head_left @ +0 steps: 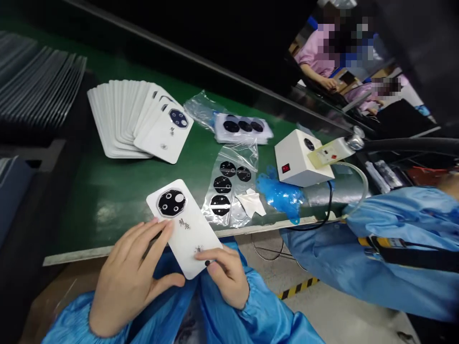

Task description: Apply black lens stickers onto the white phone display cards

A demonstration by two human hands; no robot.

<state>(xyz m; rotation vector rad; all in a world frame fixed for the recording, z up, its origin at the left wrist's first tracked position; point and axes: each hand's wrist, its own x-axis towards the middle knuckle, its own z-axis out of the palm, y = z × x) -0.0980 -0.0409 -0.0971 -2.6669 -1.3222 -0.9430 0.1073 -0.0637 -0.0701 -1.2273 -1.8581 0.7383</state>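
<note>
A white phone back cover (pixel 195 228) with a black camera plate (pixel 172 202) at its upper end lies tilted at the bench's front edge. My left hand (pixel 132 267) has its fingers spread, with fingertips touching the cover's left side just below the camera plate. Its thumb points at the cover's lower edge. From the right, my right hand (pixel 229 277) grips the cover's lower end, index finger on top of the printed mark. A tiny black dot shows between that finger and the thumb; what it is I cannot tell.
Behind are fanned white covers (pixel 122 119), black camera plates in a plastic bag (pixel 222 184), a plate stack (pixel 245 126), blue film scraps (pixel 281 193) and a white box (pixel 301 160) with a red switch. Dark racked panels (pixel 39 86) stand left; a blue-sleeved person (pixel 394 248) sits right.
</note>
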